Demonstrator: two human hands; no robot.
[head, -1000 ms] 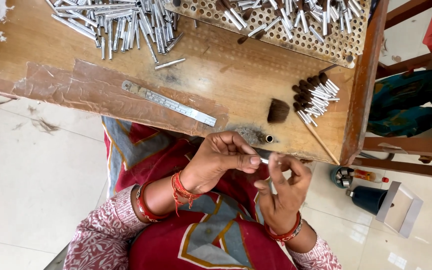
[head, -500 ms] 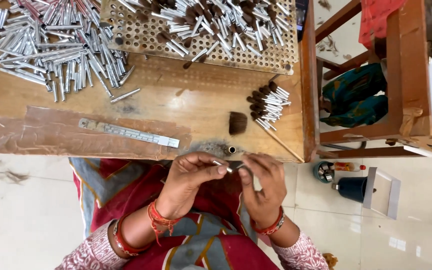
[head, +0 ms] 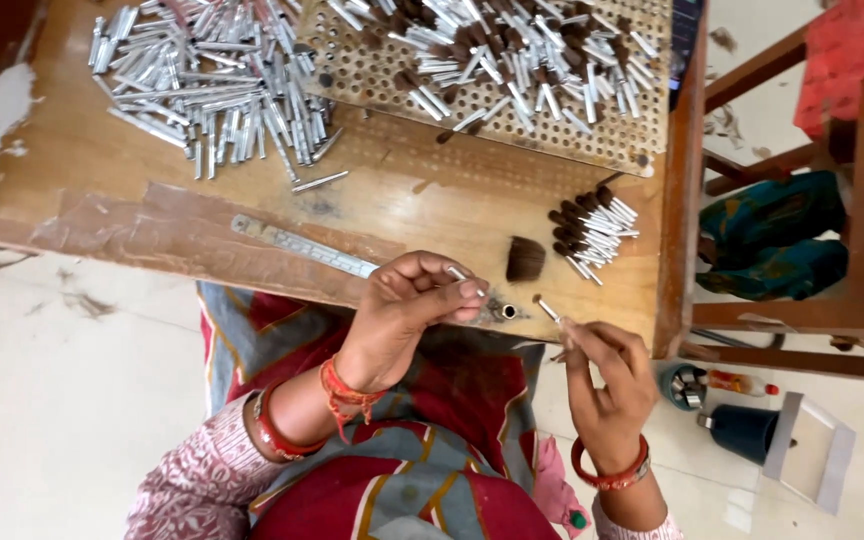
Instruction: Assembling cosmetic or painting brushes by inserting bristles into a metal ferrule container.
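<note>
My left hand (head: 407,310) pinches a small silver metal tube (head: 458,274) between thumb and fingers at the near edge of the wooden table (head: 422,210). My right hand (head: 607,375) holds a small brush (head: 548,309) with a silver ferrule and dark tip, pointing it up and left toward the table edge. Between the hands, a small metal socket (head: 508,312) sits in the table's edge. A loose tuft of dark bristles (head: 525,259) lies just beyond it.
A bundle of finished small brushes (head: 592,228) lies at the table's right. A perforated board (head: 512,70) holds several brushes. A heap of silver tubes (head: 212,90) covers the far left. A steel ruler (head: 302,246) lies near the edge. A wooden frame (head: 687,180) stands right.
My hands have separated: the right hand moved right and down holding the brush, the left stays by the table edge with a tube. The view shifted slightly.
</note>
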